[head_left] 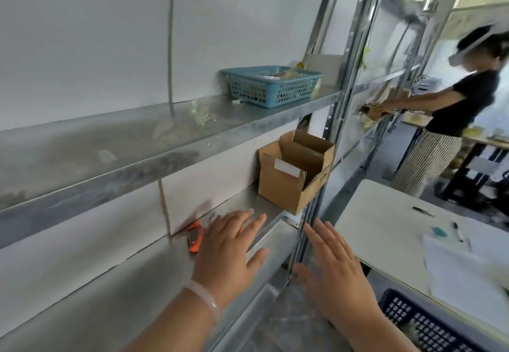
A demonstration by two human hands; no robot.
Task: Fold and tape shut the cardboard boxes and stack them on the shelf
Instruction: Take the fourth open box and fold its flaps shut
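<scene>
Cardboard box [286, 183], brown, sits at the right end of the lower metal shelf [248, 204], close against the upright post [344, 103]; top flaps stand up, top open, white label [287, 167] on one flap. Well apart from the box, nearer the camera: left hand [228, 252] over the shelf's front edge, palm down, fingers straight and spread, holding nothing; cannot tell whether it touches the metal. Pale bracelet [205, 298] on that wrist. Right hand [333, 271] beside it, in front of the lower post, fingers likewise straight and slightly fanned, nothing in it. Small orange tool [195, 237] lies on the shelf just left of the left hand, partly hidden by it; too blurred to say what kind. Upper shelf [137, 142] carries a blue basket [271, 85] with mixed contents, near the post, plus scraps of clear film to its left. Right of the rack, a pale bench [385, 214] holds a pen [458, 231], a small teal item [439, 231] and a white sheet [454, 269]. Dark crate [429, 327] shows below the bench edge. Farther back, another person [454, 103] in a black top stands at a second rack, arms reaching forward.
</scene>
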